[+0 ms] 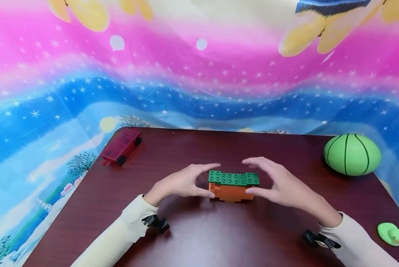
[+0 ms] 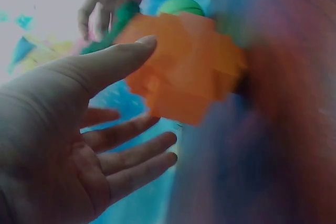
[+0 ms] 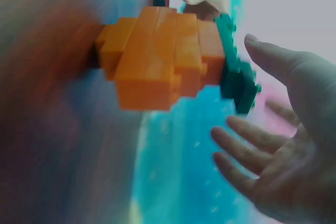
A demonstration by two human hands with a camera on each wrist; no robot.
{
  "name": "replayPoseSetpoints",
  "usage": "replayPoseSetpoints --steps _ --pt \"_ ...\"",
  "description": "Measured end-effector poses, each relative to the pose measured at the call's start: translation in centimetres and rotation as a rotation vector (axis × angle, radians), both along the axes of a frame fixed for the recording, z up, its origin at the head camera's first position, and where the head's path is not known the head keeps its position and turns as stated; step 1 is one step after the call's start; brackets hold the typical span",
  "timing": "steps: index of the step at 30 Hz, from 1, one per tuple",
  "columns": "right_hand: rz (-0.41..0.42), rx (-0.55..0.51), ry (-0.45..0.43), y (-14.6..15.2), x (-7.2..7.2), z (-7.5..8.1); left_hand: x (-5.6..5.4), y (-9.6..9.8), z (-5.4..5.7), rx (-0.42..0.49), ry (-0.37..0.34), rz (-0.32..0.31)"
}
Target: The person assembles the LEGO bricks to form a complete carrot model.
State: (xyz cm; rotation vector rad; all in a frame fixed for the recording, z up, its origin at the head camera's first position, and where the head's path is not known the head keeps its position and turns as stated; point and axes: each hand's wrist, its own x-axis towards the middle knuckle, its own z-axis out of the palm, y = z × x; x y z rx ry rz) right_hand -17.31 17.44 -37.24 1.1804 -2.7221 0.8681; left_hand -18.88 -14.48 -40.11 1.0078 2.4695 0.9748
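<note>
A toy-brick build stands on the table in the head view, with an orange body (image 1: 233, 193) topped by a studded green layer (image 1: 232, 179). My left hand (image 1: 186, 181) is at its left end, thumb and fingers spread apart. On the opposite side my right hand (image 1: 283, 185) arches likewise around the right end. The left wrist view has the left thumb overlapping the orange body (image 2: 184, 66); whether it touches is unclear. In the right wrist view, a gap separates the right hand (image 3: 299, 145) from the green layer (image 3: 239, 80).
A translucent red wheeled toy wagon (image 1: 122, 146) sits at the table's back left corner. Toward the back right lies a green egg-shaped ball (image 1: 352, 155) with dark lines. A small light-green piece (image 1: 391, 233) is near the right edge. Patterned cloth (image 1: 199, 78) hangs behind the table (image 1: 186, 144).
</note>
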Motion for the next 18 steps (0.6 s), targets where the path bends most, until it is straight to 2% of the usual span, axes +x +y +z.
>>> replayPoseSetpoints --steps 3,6,9,11,15,18 --pt "-0.049 -0.014 -0.140 1.2 -0.4 -1.5 -0.2 -0.1 -1.5 0.016 -0.066 -0.016" --pt "-0.029 -0.067 -0.235 1.1 -0.6 -4.1 0.0 0.0 -2.3 0.036 -0.154 -0.009" --pt "-0.022 -0.158 -0.268 0.4 -0.5 -5.7 0.2 0.2 -2.5 0.022 -0.147 0.023" --pt "-0.037 -0.196 -0.236 0.3 -0.4 -5.8 0.3 0.3 -2.5 0.026 -0.128 0.032" --pt "-0.088 -0.234 -0.171 0.5 -0.6 -4.6 0.5 0.3 -2.0 0.099 -0.153 0.067" --pt "-0.090 -0.272 -0.219 0.8 -1.1 -3.6 0.4 0.2 -1.3 0.196 -0.209 0.076"
